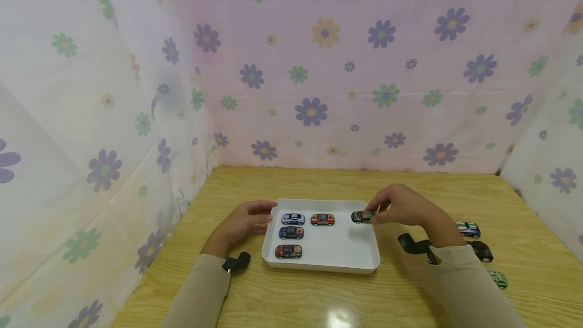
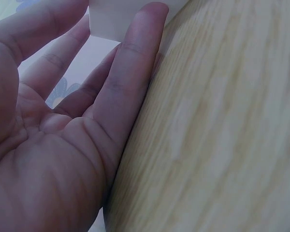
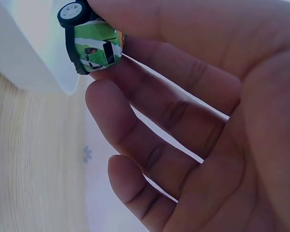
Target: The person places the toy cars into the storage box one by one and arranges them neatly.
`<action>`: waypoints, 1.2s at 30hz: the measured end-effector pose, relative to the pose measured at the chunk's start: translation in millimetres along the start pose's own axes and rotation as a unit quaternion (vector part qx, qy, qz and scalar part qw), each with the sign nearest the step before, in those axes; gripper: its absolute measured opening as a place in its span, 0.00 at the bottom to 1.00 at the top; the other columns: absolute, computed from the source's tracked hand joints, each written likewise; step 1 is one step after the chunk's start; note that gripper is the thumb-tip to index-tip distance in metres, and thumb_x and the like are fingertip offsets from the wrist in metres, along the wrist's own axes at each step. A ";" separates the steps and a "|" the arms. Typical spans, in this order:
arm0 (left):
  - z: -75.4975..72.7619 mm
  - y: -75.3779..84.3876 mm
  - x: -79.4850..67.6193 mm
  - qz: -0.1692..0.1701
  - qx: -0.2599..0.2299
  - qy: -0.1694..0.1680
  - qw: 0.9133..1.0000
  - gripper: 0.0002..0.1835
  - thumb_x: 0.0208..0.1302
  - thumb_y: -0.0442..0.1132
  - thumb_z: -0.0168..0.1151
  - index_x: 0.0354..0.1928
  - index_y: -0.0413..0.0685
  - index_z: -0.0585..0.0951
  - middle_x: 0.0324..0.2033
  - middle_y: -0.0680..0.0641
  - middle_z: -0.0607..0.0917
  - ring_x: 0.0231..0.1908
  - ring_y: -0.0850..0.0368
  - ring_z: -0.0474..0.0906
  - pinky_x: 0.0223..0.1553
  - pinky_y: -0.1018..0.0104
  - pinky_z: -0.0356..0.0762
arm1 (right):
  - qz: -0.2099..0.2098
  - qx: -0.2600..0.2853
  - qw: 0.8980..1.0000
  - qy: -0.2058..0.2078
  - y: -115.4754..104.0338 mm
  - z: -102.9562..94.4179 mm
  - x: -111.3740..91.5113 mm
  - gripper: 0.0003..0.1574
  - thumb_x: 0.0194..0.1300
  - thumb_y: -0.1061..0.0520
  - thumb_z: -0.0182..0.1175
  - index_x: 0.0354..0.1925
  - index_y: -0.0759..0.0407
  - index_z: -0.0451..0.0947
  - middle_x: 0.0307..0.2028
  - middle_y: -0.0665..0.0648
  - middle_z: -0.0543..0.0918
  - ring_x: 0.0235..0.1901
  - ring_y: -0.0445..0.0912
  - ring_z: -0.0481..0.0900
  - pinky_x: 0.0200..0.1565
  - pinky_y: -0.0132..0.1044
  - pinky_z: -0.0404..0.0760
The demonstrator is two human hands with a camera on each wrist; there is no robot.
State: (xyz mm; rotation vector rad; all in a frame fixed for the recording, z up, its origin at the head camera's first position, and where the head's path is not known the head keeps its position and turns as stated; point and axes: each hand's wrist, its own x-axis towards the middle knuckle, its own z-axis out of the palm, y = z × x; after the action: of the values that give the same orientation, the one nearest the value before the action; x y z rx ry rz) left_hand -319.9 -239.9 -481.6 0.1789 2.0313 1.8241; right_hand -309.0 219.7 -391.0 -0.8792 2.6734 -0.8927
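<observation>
A white tray [image 1: 328,252] lies on the wooden table with several small toy cars in it. On its left side are a white-and-black car [image 1: 293,218], a blue car [image 1: 291,232] and a dark red car [image 1: 288,251]. A red-and-yellow car [image 1: 322,219] stands nearer the middle. My right hand [image 1: 395,207] pinches a dark toy car [image 1: 361,217] at the tray's right end; its green-and-white end [image 3: 97,46] shows in the right wrist view. My left hand [image 1: 243,224] touches the tray's left wall [image 2: 121,19] with fairly straight fingers.
Right of the tray, partly behind my right forearm, are a white, blue and green car [image 1: 468,229], a black car [image 1: 482,251] and a green car [image 1: 498,279]. Flowered cloth [image 1: 309,80] hangs behind the table [image 1: 282,297] and along both sides.
</observation>
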 end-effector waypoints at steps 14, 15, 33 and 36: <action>0.7 -2.1 -1.2 0.006 0.004 0.001 1.000 0.25 0.69 0.40 0.69 0.68 0.52 0.79 0.69 0.45 0.77 0.62 0.46 0.79 0.55 0.52 0.87 | -0.005 0.013 1.000 0.002 -8.6 18.7 13.0 0.10 0.60 0.52 0.76 0.42 0.43 0.91 0.40 0.43 0.90 0.37 0.41 0.85 0.37 0.37 0.84; 0.7 -2.4 -1.4 0.006 0.003 0.001 1.000 0.25 0.69 0.40 0.69 0.68 0.52 0.79 0.69 0.45 0.77 0.62 0.46 0.79 0.55 0.52 0.87 | -0.007 0.014 1.000 0.002 -8.4 20.0 13.7 0.10 0.60 0.52 0.76 0.42 0.44 0.91 0.40 0.44 0.90 0.37 0.41 0.85 0.37 0.37 0.84; 2.7 -5.3 -2.6 0.016 0.010 0.004 1.000 0.25 0.69 0.40 0.69 0.67 0.52 0.79 0.68 0.45 0.77 0.61 0.46 0.80 0.54 0.52 0.87 | -0.017 0.028 0.999 0.004 -20.2 40.7 26.8 0.11 0.58 0.53 0.78 0.41 0.48 0.92 0.39 0.48 0.90 0.34 0.42 0.84 0.36 0.37 0.84; 2.5 -6.1 -2.3 0.017 0.010 0.003 1.000 0.25 0.69 0.40 0.69 0.67 0.52 0.79 0.68 0.45 0.77 0.61 0.46 0.79 0.55 0.52 0.87 | -0.014 0.034 0.999 0.003 -23.9 44.6 29.9 0.11 0.58 0.54 0.78 0.41 0.48 0.92 0.39 0.49 0.90 0.34 0.43 0.84 0.36 0.37 0.84</action>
State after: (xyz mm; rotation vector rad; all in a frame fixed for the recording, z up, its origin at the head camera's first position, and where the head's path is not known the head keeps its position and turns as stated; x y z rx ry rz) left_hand -315.8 -239.3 -487.3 0.2140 2.0631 1.8277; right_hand -306.2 164.9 -412.2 -0.9031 2.6240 -0.9888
